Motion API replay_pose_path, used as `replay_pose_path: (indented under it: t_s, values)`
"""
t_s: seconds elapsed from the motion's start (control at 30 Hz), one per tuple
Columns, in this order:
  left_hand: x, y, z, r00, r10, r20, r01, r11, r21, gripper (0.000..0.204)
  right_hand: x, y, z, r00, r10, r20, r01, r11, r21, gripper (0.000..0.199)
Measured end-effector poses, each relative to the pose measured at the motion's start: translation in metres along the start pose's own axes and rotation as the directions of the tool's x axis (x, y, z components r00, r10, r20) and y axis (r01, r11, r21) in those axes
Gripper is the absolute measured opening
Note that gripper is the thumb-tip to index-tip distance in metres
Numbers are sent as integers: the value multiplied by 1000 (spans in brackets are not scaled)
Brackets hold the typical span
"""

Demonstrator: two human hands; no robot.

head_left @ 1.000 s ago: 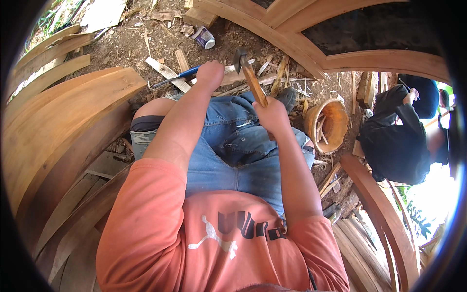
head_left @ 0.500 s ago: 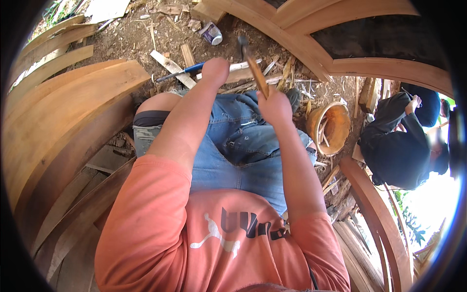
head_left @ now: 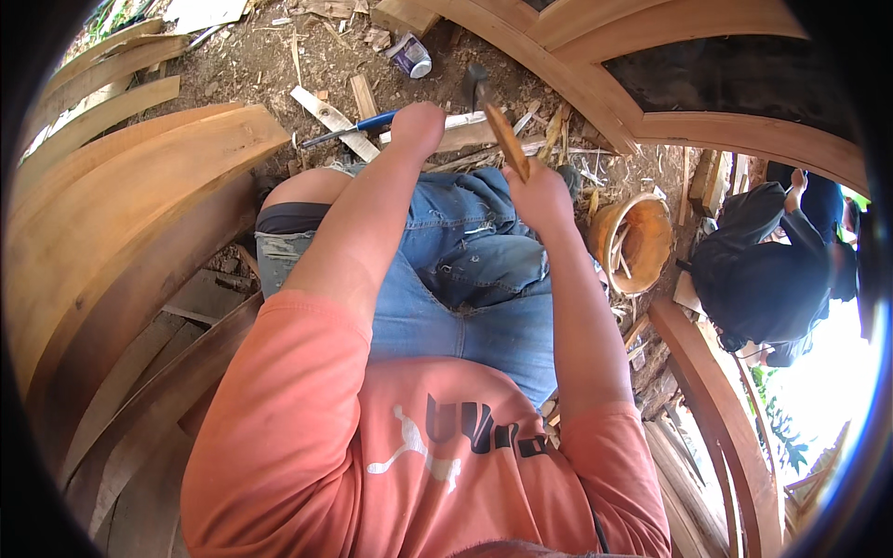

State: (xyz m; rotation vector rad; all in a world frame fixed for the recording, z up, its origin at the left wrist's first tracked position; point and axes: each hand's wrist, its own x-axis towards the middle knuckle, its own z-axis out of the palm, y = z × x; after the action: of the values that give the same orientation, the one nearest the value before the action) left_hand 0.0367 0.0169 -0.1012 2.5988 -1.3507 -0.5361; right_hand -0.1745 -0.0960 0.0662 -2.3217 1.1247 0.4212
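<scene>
My left hand (head_left: 419, 128) is closed at the end of a blue-handled tool (head_left: 376, 122). Its thin metal shaft points left over pale wood scraps; whether it is a chisel or a screwdriver I cannot tell. My right hand (head_left: 542, 197) grips the wooden handle of a hammer (head_left: 505, 139), a little right of my left hand. The dark hammer head (head_left: 476, 78) points away from me, apart from the blue-handled tool. Beyond my hands a long pale wood strip (head_left: 465, 137) lies on the ground. My fingers are mostly hidden behind the backs of my hands.
Curved wooden boards (head_left: 186, 158) stand at my left. A large wooden frame with dark panels (head_left: 642, 126) rises far right. An orange-yellow bucket (head_left: 633, 244) with wood scraps stands near my right knee. A crumpled cup (head_left: 409, 58) lies ahead. Another person (head_left: 763, 265) sits at right.
My right hand and the hammer have shifted slightly right. My left hand stays closed by the blue-handled tool. The other person's hand has moved up, and the whole view has shifted a little.
</scene>
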Motion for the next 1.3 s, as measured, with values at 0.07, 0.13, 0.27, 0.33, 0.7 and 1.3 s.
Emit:
replay_pose_path:
  t_s: [0.07, 0.13, 0.27, 0.33, 0.7, 1.3]
  values:
    - [2, 1, -4, 1000, -5, 6, 5, 1000, -19, 23, -8, -7, -7, 996, -27, -80, 35, 994, 99, 47]
    - [3, -1, -5, 1000, 8, 14, -7, 1000, -29, 24, -14, -17, -11, 987, -45, -152, 80, 970, 231, 47]
    - [3, 5, -12, 998, -18, 56, 19, 999, -28, 25, -2, 9, 28, 999, 49, -15, -49, 998, 33, 48]
    - [4, 6, -16, 999, 16, 51, -16, 1000, -3, 25, 2, 16, 35, 998, 56, 35, -54, 997, -53, 49]
    - [2, 1, -10, 999, 3, 39, -2, 1000, -23, 23, -7, -14, -2, 959, -87, -271, 155, 958, 241, 47]
    - [1, 10, -18, 1000, 6, 26, -6, 1000, -12, 23, 17, 42, 45, 1000, -16, -2, 16, 985, -174, 50]
